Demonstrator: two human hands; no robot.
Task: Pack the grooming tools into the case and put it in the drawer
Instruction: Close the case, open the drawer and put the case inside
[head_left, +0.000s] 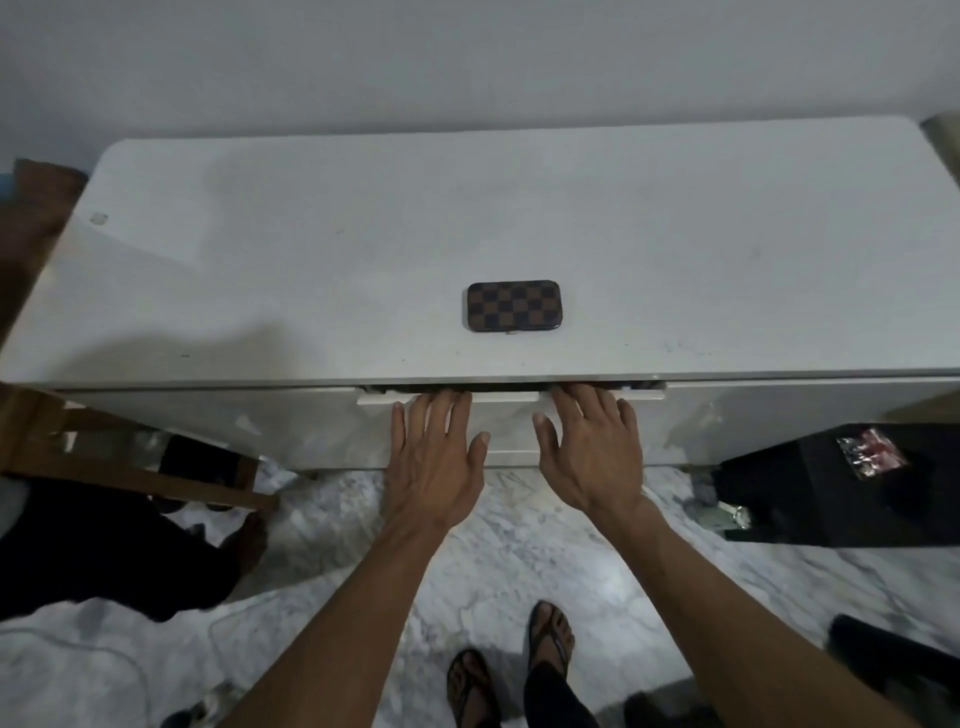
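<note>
A small brown-and-black checkered case (513, 305) lies shut on the white cabinet top (311, 270), near its front edge. Below it the drawer (506, 399) stands out a crack, with a dark gap above its white front. My left hand (434, 457) and my right hand (589, 452) rest flat against the drawer front. Their fingers are spread, the tips at the drawer's top lip. Neither hand holds anything. No grooming tools are visible.
A wooden chair frame (130, 467) and another person's leg and foot (244, 540) are at the left. A black box (841, 483) stands on the marble floor at the right. My sandalled feet (519, 670) are below.
</note>
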